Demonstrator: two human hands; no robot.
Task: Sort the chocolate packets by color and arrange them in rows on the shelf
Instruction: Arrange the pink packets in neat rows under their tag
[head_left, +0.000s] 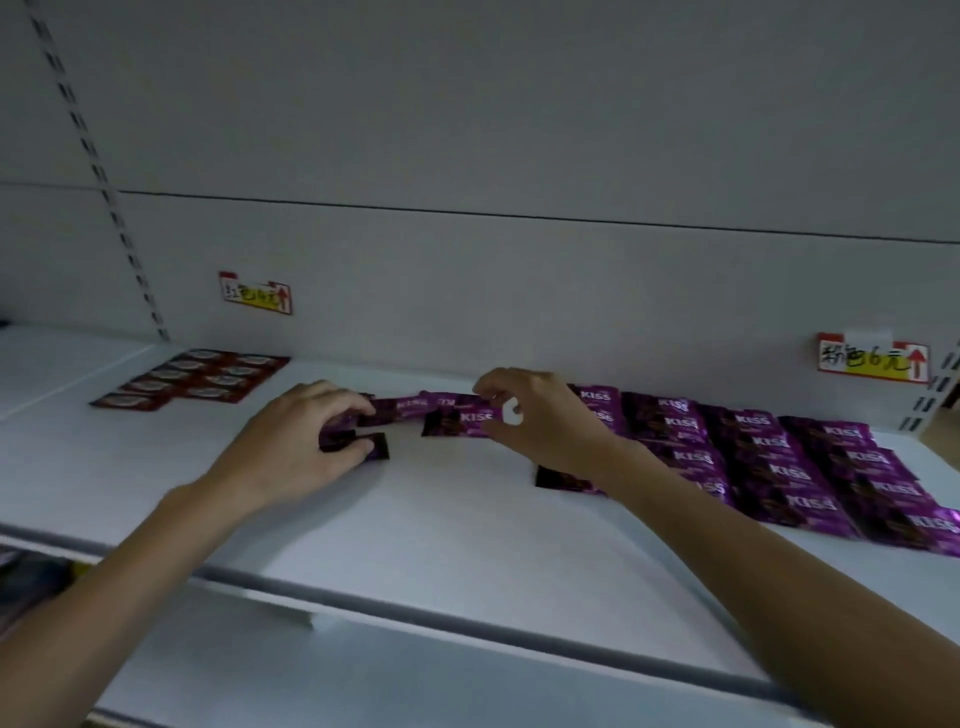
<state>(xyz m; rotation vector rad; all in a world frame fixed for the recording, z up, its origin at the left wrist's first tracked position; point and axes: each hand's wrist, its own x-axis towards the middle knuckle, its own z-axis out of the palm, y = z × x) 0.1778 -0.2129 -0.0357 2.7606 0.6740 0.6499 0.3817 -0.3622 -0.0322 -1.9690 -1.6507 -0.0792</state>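
Note:
Several purple KISS chocolate packets (769, 457) lie in overlapping rows on the right of the white shelf (467, 519). A few loose purple packets (415, 405) sit at the shelf's middle. My left hand (296, 441) curls its fingers round a purple packet (358, 444) there. My right hand (540, 421) pinches another purple packet (470, 418) between thumb and fingers. Several red packets (197, 379) lie flat in rows at the back left. My right forearm hides part of a purple packet (558, 478).
Two red-and-yellow price labels are stuck on the back wall, one (255, 293) above the red packets, one (872, 359) at the right. A slotted upright (98, 171) runs up the left. The shelf's front rail (415, 613) crosses below my arms.

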